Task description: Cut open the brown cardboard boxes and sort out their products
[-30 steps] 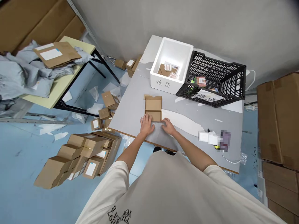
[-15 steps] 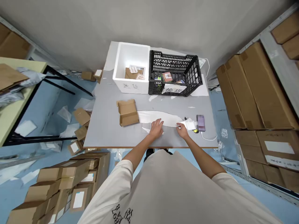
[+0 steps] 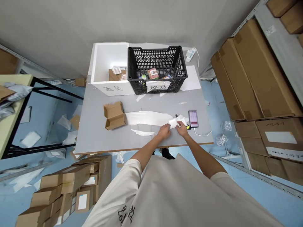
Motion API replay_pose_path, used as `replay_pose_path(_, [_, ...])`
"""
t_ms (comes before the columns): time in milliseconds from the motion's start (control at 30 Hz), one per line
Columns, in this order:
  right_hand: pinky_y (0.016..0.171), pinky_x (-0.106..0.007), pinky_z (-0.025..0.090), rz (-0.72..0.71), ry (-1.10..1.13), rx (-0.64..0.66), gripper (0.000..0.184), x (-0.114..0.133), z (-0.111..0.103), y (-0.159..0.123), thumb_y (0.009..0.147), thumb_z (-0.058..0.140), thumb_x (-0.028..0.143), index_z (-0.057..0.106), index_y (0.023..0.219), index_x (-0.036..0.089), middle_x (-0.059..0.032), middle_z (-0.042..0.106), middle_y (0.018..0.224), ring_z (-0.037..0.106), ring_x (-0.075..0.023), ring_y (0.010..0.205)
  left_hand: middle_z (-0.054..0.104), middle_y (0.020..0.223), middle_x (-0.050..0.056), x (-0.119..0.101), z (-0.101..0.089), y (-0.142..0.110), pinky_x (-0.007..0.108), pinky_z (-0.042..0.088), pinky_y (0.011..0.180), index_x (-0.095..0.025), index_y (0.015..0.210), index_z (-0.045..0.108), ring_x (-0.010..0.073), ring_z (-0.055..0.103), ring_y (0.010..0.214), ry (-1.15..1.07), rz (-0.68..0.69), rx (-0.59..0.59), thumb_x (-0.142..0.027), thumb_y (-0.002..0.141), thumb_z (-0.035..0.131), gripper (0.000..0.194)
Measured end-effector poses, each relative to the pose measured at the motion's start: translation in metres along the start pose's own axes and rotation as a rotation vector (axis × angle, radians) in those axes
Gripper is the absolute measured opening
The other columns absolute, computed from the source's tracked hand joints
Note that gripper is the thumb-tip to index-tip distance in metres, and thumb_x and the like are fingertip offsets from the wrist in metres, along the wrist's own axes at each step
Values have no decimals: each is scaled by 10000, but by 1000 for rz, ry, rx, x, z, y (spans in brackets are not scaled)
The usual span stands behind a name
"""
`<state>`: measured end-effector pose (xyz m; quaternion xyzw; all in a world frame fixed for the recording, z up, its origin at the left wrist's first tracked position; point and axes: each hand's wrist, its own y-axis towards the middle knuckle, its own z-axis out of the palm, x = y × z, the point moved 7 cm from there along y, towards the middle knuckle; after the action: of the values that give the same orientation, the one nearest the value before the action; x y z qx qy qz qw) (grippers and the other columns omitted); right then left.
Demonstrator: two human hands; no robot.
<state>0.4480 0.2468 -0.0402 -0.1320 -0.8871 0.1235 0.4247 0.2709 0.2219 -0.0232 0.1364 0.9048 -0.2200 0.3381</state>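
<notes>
My left hand (image 3: 165,131) and my right hand (image 3: 182,128) are close together near the table's front, with fingers closed on opposite ends of a small white rectangular piece (image 3: 173,123). Whether it is paper or a packet I cannot make out. Just behind my right hand lie crumpled white sheets (image 3: 183,118), with a black and yellow object (image 3: 188,127) beside them, partly covered. A phone (image 3: 193,118) rests to the right of these. Left of my hands, a small brown cardboard box (image 3: 115,116) stands with its lid open.
A white foam box (image 3: 113,89) and a black plastic crate (image 3: 181,85), both holding small packages, stand along the back of the grey table (image 3: 94,135). A power strip (image 3: 190,54) lies at the back right. Cardboard cartons (image 3: 279,72) fill the right shelving; more boxes (image 3: 82,201) stand lower left.
My left hand has moved right from the white patch on the tabletop to meet my right hand. Both now grip the small white piece. The camera view has shifted rightward.
</notes>
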Motion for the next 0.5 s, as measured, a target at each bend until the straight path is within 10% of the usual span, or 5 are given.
replay_pose_path(233, [1039,-450,496,32,194,44,403,3,12,-1,767,596,270,635,1162,199,-99,699,1175,658,-240,1088,446,1547,184,5,22,12,422,374,1197,-105,1506,371,272,429,1444,-166,-109,-41,-183,881,535,650])
replay_pose_path(500, [970,-405,542,-73,367,197,313,56,48,-19,828,557,279,661,1115,208,-87,719,1111,687,-211,1014,564,1428,188,37,-14,-20,463,479,1076,-150,1543,289,271,585,1286,-329,-225,-224,-241,945,476,633])
